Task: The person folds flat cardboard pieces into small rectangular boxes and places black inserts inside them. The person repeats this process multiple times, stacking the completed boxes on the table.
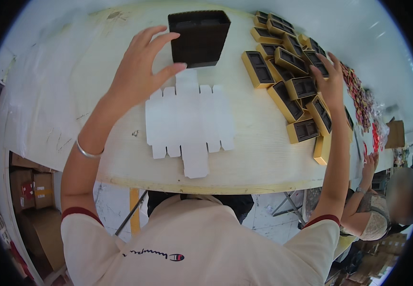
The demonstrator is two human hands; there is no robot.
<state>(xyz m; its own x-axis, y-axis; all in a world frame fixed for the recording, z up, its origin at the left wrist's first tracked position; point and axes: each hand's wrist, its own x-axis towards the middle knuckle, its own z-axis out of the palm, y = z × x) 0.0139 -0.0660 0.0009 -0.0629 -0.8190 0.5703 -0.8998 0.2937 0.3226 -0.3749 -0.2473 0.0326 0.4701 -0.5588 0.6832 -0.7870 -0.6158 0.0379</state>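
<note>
My left hand is open at the left side of a black box-shaped piece, its fingertips by the far left edge and its thumb by the near left corner. Just below that piece lies a flat white die-cut carton blank with slotted flaps. Over on the right, my right hand reaches into a pile of gold boxes with black inserts. Thumb and fingers are spread over one gold box, which they partly cover; a firm grip does not show.
Clear plastic sheeting covers the table's left end. Beyond the gold boxes lies a heap of red and multicoloured small items. A co-worker's hand is at the table's right side. Cardboard boxes stand below at left.
</note>
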